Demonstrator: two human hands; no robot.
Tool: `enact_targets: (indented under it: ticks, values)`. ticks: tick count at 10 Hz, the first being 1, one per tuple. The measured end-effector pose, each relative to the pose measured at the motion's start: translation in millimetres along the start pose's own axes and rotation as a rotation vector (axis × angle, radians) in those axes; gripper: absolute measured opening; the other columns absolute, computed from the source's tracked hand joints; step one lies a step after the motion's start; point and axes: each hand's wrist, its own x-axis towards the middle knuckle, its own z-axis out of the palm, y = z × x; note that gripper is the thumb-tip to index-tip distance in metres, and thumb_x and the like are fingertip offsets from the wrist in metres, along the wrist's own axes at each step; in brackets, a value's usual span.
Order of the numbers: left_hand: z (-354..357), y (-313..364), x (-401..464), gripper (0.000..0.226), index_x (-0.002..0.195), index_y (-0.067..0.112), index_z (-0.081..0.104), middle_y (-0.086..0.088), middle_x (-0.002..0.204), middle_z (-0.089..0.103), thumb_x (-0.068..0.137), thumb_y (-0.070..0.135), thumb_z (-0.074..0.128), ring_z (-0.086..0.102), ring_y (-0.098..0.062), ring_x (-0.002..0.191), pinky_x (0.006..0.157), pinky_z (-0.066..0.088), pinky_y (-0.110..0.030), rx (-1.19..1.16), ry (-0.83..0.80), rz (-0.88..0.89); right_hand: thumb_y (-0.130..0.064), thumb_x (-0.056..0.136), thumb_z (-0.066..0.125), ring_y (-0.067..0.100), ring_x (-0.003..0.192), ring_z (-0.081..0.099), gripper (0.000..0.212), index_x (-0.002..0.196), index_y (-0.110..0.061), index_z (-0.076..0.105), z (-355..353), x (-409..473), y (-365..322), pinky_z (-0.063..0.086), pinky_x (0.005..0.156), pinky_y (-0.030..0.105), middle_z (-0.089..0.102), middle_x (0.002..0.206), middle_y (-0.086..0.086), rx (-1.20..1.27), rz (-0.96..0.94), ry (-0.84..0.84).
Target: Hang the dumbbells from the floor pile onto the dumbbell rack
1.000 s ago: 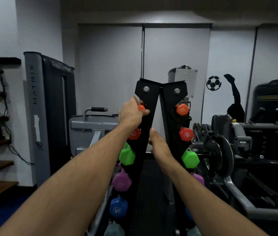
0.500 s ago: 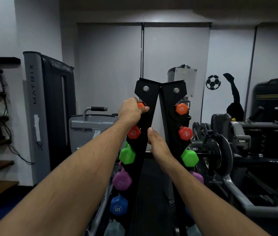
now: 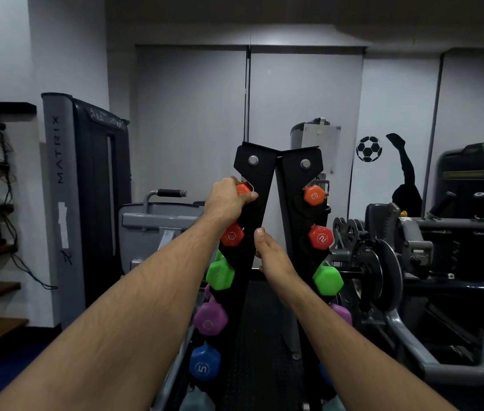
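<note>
my left hand (image 3: 226, 200) is up at the top slot of the rack's left upright (image 3: 251, 203), fingers curled round an orange dumbbell (image 3: 243, 188); only the near orange end shows past the knuckles, thumb lying across the edge of the upright. the dumbbell sits right at the top notch, can't tell if it's fully seated or if i'm carrying its weight. my right hand (image 3: 273, 256) is lower, between the two uprights, thumb pointing up, fingers wrapped behind the inner edge of the left upright, so it grips the rack frame (image 3: 277, 161) itself, no dumbbell in it. the rack is a black a-frame, two uprights meeting at the top with a bolt on each. down the left side under my hand: red dumbbell (image 3: 232, 235), green (image 3: 220, 274), purple (image 3: 211, 318), blue marked 5 (image 3: 204, 366), a pale one at the bottom edge partly cut off. right upright (image 3: 297, 232) carries orange (image 3: 314, 195), red marked 2 (image 3: 320, 237), green (image 3: 327, 278), purple (image 3: 341, 312) partly hidden by my forearm. floor pile not in view. around it: grey matrix machine (image 3: 59, 203) on the left, plate-loaded machine (image 3: 383, 271) on the right, football sticker (image 3: 368, 148) on the wall.
</note>
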Motion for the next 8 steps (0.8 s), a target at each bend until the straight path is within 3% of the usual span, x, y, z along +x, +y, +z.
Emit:
enact_targets:
  ticks: [2,4,7,8]
  values:
    - [6,-9,-1,0.060,0.137,0.016,0.052,-0.009,0.125,0.065,0.087,0.033,0.080,0.063,-0.029,0.114,0.100,0.053,-0.049,0.020,-0.031,0.035,-0.062,0.105,0.032,0.022,0.149,0.040,0.065,0.162,-0.032,0.030,-3,-1,-2,0.034,0.121,0.045,0.040,0.163,-0.003,-0.001,0.012,-0.003]
    - [12,-14,-1,0.058,0.138,0.015,0.051,-0.009,0.125,0.064,0.089,0.030,0.078,0.062,-0.028,0.114,0.099,0.052,-0.045,0.011,0.011,0.071,-0.059,0.106,0.031,0.020,0.144,0.044,0.062,0.162,-0.033,0.028,-4,-3,-4,0.036,0.106,0.032,0.044,0.158,-0.007,-0.013,-0.006,-0.021]
    - [10,-17,-1,0.063,0.143,0.015,0.046,-0.009,0.132,0.061,0.090,0.030,0.077,0.060,-0.027,0.120,0.102,0.049,-0.044,-0.029,-0.011,0.069,-0.056,0.108,0.033,0.022,0.145,0.046,0.060,0.163,-0.032,0.027,-6,-4,-7,0.035,0.097,0.025,0.046,0.160,-0.001,-0.071,-0.021,-0.036]
    - [7,-13,-3,0.068,0.146,0.016,0.045,-0.009,0.134,0.060,0.089,0.034,0.078,0.060,-0.027,0.121,0.103,0.050,-0.045,-0.043,0.006,0.070,-0.057,0.107,0.035,0.022,0.148,0.041,0.064,0.163,-0.028,0.026,-9,-4,-13,0.033,0.104,0.026,0.041,0.163,0.001,-0.128,-0.020,-0.010]
